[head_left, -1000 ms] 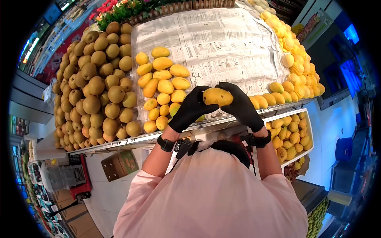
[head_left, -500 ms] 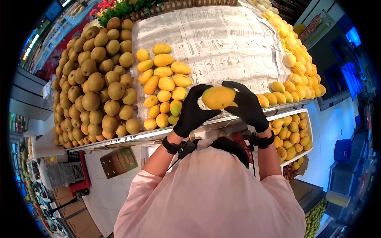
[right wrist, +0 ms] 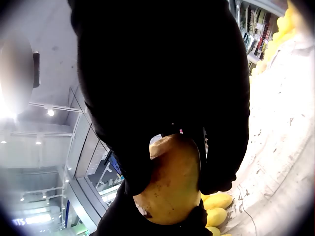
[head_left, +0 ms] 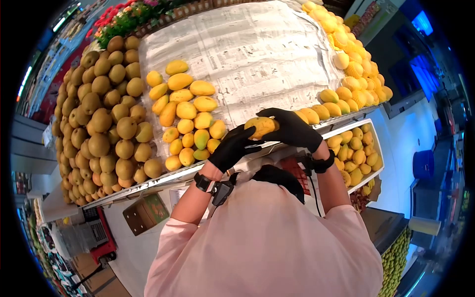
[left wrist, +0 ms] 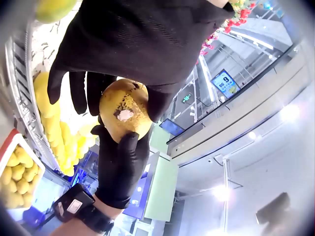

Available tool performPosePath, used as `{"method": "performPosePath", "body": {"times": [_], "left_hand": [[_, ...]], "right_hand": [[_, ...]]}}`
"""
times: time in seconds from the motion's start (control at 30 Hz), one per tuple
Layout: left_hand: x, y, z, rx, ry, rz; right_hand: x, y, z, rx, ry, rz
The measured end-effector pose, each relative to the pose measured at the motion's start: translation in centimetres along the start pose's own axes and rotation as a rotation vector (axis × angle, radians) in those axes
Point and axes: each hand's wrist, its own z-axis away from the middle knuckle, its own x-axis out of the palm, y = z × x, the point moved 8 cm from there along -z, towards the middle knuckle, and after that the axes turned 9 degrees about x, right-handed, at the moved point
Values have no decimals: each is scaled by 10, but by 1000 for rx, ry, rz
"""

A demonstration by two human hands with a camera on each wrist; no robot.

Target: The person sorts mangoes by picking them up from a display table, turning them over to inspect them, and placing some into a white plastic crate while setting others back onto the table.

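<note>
A yellow mango [head_left: 261, 127] is held between both black-gloved hands at the display's front edge. My right hand [head_left: 293, 129] grips one end; in the right wrist view its thumb and fingers lie on opposite sides of the mango [right wrist: 172, 184]. My left hand [head_left: 235, 147] holds the other end between thumb and fingers. Dark specks and a pale, rough patch mark the mango's end [left wrist: 124, 114] in the left wrist view. To the left, loose mangoes [head_left: 186, 110] lie in rows on newspaper [head_left: 247, 54].
Brown round fruit [head_left: 101, 119] is heaped at the left. A short row of mangoes [head_left: 320, 113] lines the front edge beside yellow fruit in foam nets [head_left: 354, 69]. Below it stands a white box [head_left: 381, 166] of mangoes. Flowers [head_left: 123, 22] border the back.
The mango has turned in the hands and come slightly left and lower in view. The left hand has shifted lower, its fingers now at the mango's near left end. The head view has shifted too.
</note>
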Motion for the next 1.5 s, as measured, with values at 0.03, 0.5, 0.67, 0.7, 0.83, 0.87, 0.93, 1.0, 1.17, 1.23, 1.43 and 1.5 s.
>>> {"method": "performPosePath", "body": {"times": [0.03,0.5,0.67,0.7,0.83,0.87,0.93,1.0,1.17,1.23,1.43,1.5], "left_hand": [[0,0,-4,12,-4,-57],[-11,10,-27,19,174,-28],[-10,9,-41,68,199,85],[-9,7,-43,68,206,94],[-9,3,-49,81,221,145],[-10,2,-50,87,221,157],[-11,1,-52,96,223,182],[-12,3,-52,103,244,176],[-22,5,-52,149,277,221],[-25,5,-52,147,288,228],[-31,4,-50,165,292,239],[-33,2,-50,160,283,253]], "right_hand": [[-3,8,-1,-52,25,-48],[-126,146,11,148,390,-777],[-196,233,2,424,670,-630],[-204,246,-1,460,695,-597],[-222,267,-21,704,666,-167],[-224,267,-24,759,649,-59],[-225,272,-34,793,625,67],[-225,285,-45,798,636,138],[-221,299,-65,850,569,218],[-220,307,-69,873,611,262],[-226,301,-63,809,619,436],[-229,293,-55,785,663,470]]}}
